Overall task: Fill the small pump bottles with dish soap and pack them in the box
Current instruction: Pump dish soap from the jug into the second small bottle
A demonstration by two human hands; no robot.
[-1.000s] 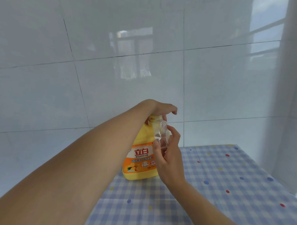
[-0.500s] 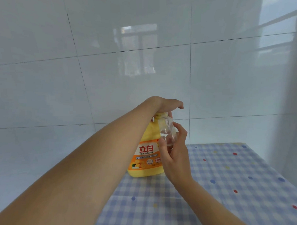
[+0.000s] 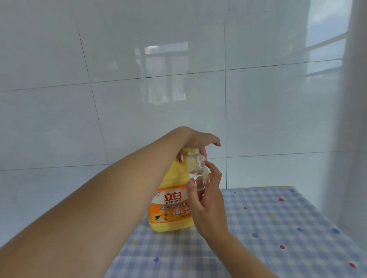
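**Current step: filling.** The soap bottle [image 3: 172, 201], yellow with an orange label, stands upright on the far left part of the table [image 3: 279, 235], close to the tiled wall [image 3: 139, 75].

**Left hand.** The left hand [image 3: 201, 140] lies palm down on top of the soap bottle. Its fingers reach out fairly straight to the right, and the thumb hangs down beside the neck. The pump head is hidden under the palm, so how far it is pressed cannot be told.

**Right hand.** The right hand [image 3: 207, 204] grips the small bottle [image 3: 198, 172] with fingers and thumb curled round its lower half. The small bottle is clear, has no pump fitted, and is held in the air against the right side of the soap bottle's neck. It tilts slightly, and its open mouth sits just under the left hand. Any soap level inside it is too faint to read.

**Judgement.** The task appears to be at an early stage: one small bottle is at the filling stage, and no box or other small bottles are in view.

**Next move.**
1. Align the open mouth directly under the spout, which is hidden here.
2. Press the pump straight down, so the soap bottle does not tip or slide on the table.
3. Hold the small bottle steady. A misaligned mouth is likely to send soap over the right hand's fingers.
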